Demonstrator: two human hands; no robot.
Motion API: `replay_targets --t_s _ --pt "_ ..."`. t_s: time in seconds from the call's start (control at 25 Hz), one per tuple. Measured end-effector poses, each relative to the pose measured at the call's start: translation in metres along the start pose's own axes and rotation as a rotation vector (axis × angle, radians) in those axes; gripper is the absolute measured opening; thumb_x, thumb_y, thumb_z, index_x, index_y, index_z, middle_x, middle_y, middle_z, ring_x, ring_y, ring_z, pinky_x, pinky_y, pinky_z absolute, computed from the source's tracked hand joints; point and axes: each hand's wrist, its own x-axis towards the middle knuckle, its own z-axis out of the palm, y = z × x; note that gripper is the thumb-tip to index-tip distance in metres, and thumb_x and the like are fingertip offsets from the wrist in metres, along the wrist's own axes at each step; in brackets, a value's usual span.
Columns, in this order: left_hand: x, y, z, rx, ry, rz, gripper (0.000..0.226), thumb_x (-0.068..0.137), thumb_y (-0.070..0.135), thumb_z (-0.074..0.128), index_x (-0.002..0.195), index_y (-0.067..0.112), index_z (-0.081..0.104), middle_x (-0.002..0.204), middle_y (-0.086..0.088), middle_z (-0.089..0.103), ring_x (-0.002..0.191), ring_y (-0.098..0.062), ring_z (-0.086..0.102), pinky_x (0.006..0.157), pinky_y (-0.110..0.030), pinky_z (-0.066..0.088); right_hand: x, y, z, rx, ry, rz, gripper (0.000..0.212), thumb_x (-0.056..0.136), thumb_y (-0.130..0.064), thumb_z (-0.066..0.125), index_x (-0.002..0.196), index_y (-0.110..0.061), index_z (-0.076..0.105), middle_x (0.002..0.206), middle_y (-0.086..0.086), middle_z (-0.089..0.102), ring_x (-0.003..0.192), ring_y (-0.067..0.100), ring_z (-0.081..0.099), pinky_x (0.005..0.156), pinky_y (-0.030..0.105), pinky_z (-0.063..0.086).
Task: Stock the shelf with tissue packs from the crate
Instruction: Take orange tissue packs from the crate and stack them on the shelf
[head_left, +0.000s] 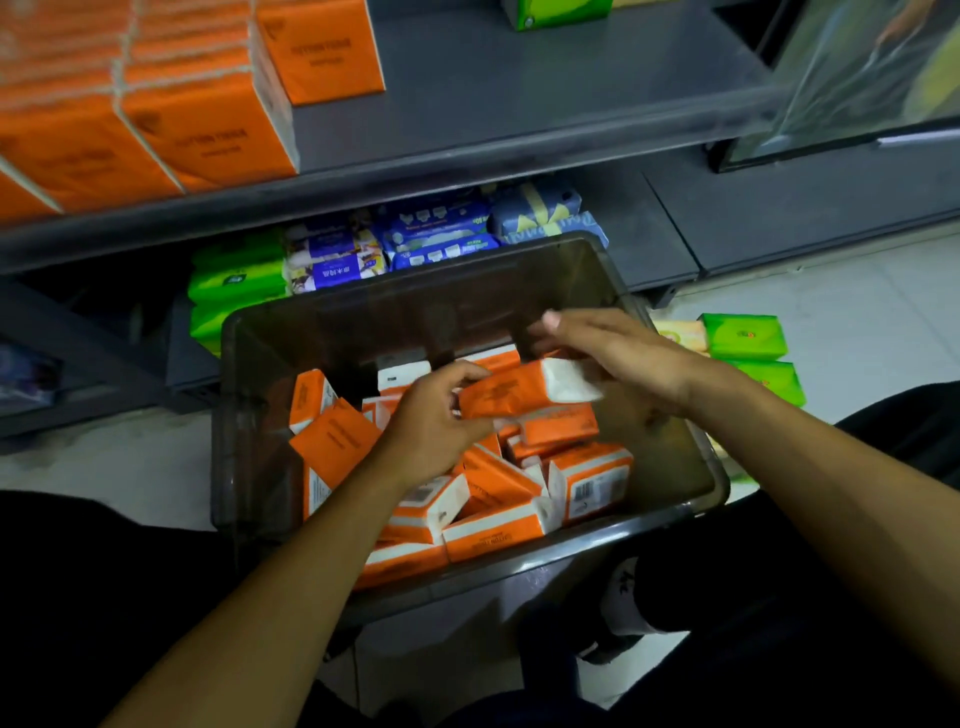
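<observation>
Left hand (441, 415) pinches one pack (511, 394); right hand (613, 353) lies flat over it. Shelf (519, 93) part stocked, crate (363, 322) about half full.

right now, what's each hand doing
Left hand: grips the orange tissue pack over the crate.
Right hand: open, straight fingers over the pack's white end.

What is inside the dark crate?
Many orange tissue packs lie jumbled inside the crate. The left hand grips one raised pack; the right hand touches its white end. Whatever lies under the forearm is hidden.
</observation>
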Motion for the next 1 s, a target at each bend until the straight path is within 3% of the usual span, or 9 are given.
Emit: replay_targets --t_s 0.08,0.16,0.28,0.44,0.52,0.64,0.72,0.88,1.0 --pt "0.003 0.014 -0.013 0.226 0.289 0.223 0.042 0.070 0.000 0.076 0.101 0.026 0.064 0.109 0.004 0.066 0.104 -0.012 0.063 0.092 -0.040 0.053 0.003 -0.002 0.003 0.288 0.048 0.099 0.054 0.083 -0.067 0.054 0.117 -0.027 0.066 0.110 0.001 0.073 0.100 0.018 0.071 0.072 0.033 0.057" --pt "0.004 0.032 -0.025 0.509 0.500 0.505 0.039 0.070 -0.005 0.071 0.104 0.013 0.064 0.117 -0.003 0.060 0.113 -0.019 0.057 0.096 -0.035 0.048 0.003 -0.012 0.010 0.507 -0.041 0.164 0.058 0.082 -0.059 0.059 0.124 -0.020 0.061 0.112 0.011 0.071 0.097 0.027 0.072 0.070 0.037 0.061" --pt "0.009 0.048 -0.038 0.764 0.585 0.751 0.037 0.070 -0.010 0.071 0.103 0.004 0.064 0.118 -0.015 0.057 0.112 -0.032 0.055 0.099 -0.038 0.045 0.006 -0.035 0.019 0.693 -0.089 0.076 0.047 0.080 -0.033 0.068 0.122 -0.013 0.060 0.102 0.012 0.072 0.087 0.027 0.072 0.068 0.035 0.063" --pt "0.011 0.056 -0.055 0.754 0.416 0.694 0.039 0.080 0.017 0.074 0.115 0.007 0.060 0.133 -0.014 0.047 0.127 -0.029 0.049 0.103 -0.040 0.045 0.016 -0.052 0.018 0.688 -0.027 -0.017 0.048 0.077 -0.019 0.071 0.124 -0.013 0.061 0.105 0.010 0.072 0.092 0.026 0.071 0.068 0.035 0.061" --pt "0.007 0.066 -0.061 0.560 0.387 0.592 0.050 0.082 0.034 0.071 0.124 0.011 0.056 0.138 -0.008 0.045 0.130 -0.020 0.047 0.101 -0.037 0.049 0.020 -0.054 0.015 0.651 -0.021 -0.032 0.049 0.077 -0.018 0.071 0.125 -0.015 0.060 0.109 0.009 0.071 0.096 0.026 0.071 0.070 0.035 0.062" --pt "0.016 0.093 -0.077 0.131 0.436 0.354 0.050 0.084 0.032 0.074 0.129 0.029 0.051 0.132 0.002 0.054 0.118 -0.010 0.058 0.087 -0.032 0.057 0.025 -0.068 0.010 0.563 -0.049 -0.089 0.050 0.079 -0.016 0.071 0.128 -0.018 0.059 0.119 0.008 0.069 0.107 0.026 0.069 0.077 0.036 0.062" --pt "0.030 0.112 -0.096 -0.019 0.343 0.250 0.049 0.085 0.020 0.076 0.126 0.031 0.052 0.124 0.005 0.062 0.105 -0.008 0.065 0.080 -0.030 0.058 0.031 -0.087 0.010 0.499 -0.059 -0.150 0.049 0.081 -0.013 0.071 0.128 -0.020 0.059 0.120 0.007 0.070 0.110 0.025 0.068 0.082 0.038 0.060" --pt "0.053 0.141 -0.139 0.109 0.183 0.234 0.046 0.083 0.015 0.077 0.116 0.037 0.053 0.111 0.012 0.063 0.097 -0.001 0.067 0.075 -0.030 0.061 0.053 -0.125 0.004 0.351 0.026 -0.266 0.045 0.084 -0.003 0.067 0.127 -0.014 0.059 0.113 0.009 0.073 0.105 0.025 0.070 0.086 0.034 0.058" --pt "0.079 0.160 -0.172 0.223 0.185 0.241 0.040 0.078 0.013 0.081 0.104 0.033 0.059 0.101 0.006 0.068 0.086 -0.008 0.070 0.073 -0.035 0.061 0.086 -0.154 -0.003 0.254 0.145 -0.324 0.044 0.083 -0.003 0.071 0.125 -0.012 0.058 0.108 0.011 0.074 0.102 0.026 0.071 0.087 0.036 0.057"
